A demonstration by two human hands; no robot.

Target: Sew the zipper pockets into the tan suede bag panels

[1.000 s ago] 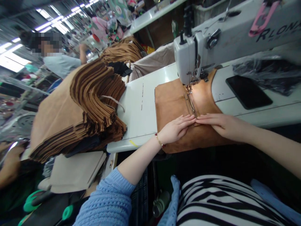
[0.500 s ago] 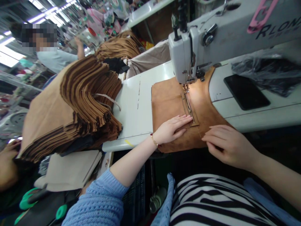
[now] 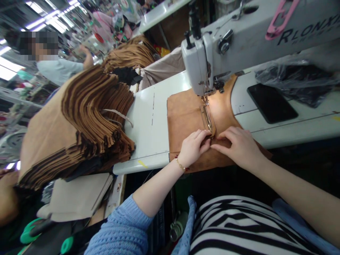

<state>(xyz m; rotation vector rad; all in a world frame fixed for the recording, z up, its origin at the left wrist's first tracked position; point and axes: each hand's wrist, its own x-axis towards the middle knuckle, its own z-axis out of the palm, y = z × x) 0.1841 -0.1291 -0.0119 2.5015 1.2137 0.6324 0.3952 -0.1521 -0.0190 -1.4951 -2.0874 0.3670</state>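
Observation:
A brown leather panel [image 3: 183, 117] lies on the sewing machine bed, its far part under the lit needle area. A zipper [image 3: 207, 118] in a narrow framed slot runs from the needle toward me. My left hand [image 3: 193, 147] is closed at the zipper's near end, fingertips and thumb pinching a raised bit of leather. Just right of it, my right hand [image 3: 240, 147] touches the panel, thumb and forefinger apart with leather showing between them. The sewing machine head [image 3: 198, 67] stands above the panel's far part.
A tall stack of brown leather pieces [image 3: 87, 109] rises at left. On the right of the white table [image 3: 143, 141] lie a black phone [image 3: 272, 102] and a plastic bag with dark contents [image 3: 294, 78]. A co-worker [image 3: 58, 69] is at the far left, and green-handled scissors [image 3: 32, 230] lie lower left.
My right hand has moved left and forward to the zipper's near end. My left hand has gone from lying flat to curled fingers there, lifting the leather slightly. The view has shifted a little.

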